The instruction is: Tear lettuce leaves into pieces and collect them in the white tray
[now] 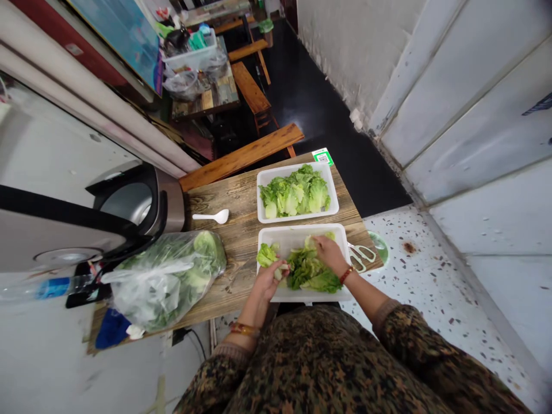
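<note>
Gripping lettuce (265,255) in left fingers (273,272); can't tell with right fingers (321,244).
Could drop leaves (323,282) outside tray (284,233) if tugged hard.

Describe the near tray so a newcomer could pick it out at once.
Start at the wooden table. Toward its right end, next to the person's body, the near tray is white and holds lettuce, with scissors at its right side. The far tray looks much alike, but only the near one has the left hand and the right hand over it.
</note>
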### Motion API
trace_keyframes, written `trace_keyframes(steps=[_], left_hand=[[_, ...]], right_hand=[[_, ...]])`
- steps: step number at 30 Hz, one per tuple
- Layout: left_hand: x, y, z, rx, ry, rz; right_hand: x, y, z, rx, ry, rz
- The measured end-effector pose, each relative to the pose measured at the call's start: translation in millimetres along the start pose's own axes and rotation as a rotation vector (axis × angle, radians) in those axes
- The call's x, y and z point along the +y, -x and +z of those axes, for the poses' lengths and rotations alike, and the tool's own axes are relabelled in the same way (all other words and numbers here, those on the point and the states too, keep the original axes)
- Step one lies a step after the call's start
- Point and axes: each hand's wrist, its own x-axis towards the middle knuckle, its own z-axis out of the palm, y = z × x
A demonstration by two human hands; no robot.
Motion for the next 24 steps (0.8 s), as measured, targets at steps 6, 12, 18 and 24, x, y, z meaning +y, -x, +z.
trace_keyframes(steps=[6,12,18,24], left_hand=[[3,5,-3.7,-0.047,0.026,0.004],[4,6,-6.6,-0.029,0.045,-0.003],[2,1,-7.5,-0.013,0.04,-0.005],[5,2,-6.1,-0.044,0.01,0.008]], right_hand=[[20,-16,0,-0.131,0.455,0.046],[30,-13,4,-0.118,0.111,0.043],[37,-17,-7,0.015,-0.278,0.062],[21,-22,-10,-0.177,-0.084,-0.119]])
